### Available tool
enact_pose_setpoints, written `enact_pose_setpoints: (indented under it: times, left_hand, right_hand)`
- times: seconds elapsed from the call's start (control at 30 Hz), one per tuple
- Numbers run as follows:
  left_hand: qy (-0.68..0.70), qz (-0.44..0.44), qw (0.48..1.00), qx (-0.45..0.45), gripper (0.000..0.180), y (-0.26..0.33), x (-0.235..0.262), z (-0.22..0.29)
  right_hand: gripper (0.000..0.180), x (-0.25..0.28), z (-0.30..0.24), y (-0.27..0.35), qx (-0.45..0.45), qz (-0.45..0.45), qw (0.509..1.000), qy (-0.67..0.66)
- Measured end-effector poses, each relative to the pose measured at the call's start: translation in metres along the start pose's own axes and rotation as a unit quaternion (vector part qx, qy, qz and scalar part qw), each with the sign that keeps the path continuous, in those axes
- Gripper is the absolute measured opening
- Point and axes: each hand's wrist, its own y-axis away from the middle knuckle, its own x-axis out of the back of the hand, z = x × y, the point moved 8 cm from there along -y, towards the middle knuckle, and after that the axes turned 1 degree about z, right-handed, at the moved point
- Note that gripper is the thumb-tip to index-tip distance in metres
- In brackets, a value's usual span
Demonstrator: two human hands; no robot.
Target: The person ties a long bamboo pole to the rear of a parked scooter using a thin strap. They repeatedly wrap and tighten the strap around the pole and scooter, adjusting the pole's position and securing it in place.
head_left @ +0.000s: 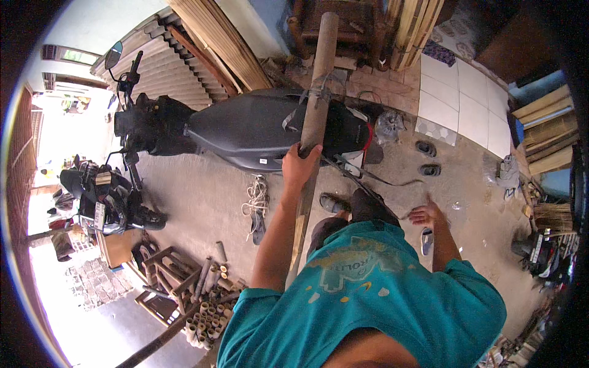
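Note:
A long brownish pole point(320, 67), round and possibly bamboo, crosses over the rear of a black motorcycle point(245, 130) and runs back past my left side. My left hand point(299, 167) is closed around it beside the seat. Farther up, a grey strap point(319, 92) is wound about the pole. A dark strap point(380, 181) trails from near the motorcycle's tail to the right, with part of it ending close to my right hand. My right hand point(429, 214) is held low at my right side, fingers stretched apart, with nothing visible in it.
A bundled white rope point(257, 196) lies left of my legs. Sandals point(429, 170) and a clear plastic bag point(390, 126) are on the floor. Cut bamboo tubes point(208, 319) and a wooden frame point(169, 276) stand at lower left, a second motorcycle point(101, 202) beyond. Bamboo slats point(546, 132) lean at right.

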Motion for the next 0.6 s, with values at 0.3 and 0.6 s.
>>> enact_pose_setpoints:
  times: [0.3, 0.6]
  left_hand:
    - [0.002, -0.031, 0.999, 0.028, 0.08, 0.004, 0.001, 0.015]
    - [-0.003, -0.052, 0.998, 0.047, 0.084, -0.005, -0.01, -0.001]
  right_hand:
    - [0.063, -0.334, -0.123, 0.037, 0.359, -0.08, 0.889, 0.273]
    - [0.049, -0.354, -0.131, 0.027, 0.309, -0.188, 0.916, 0.175]
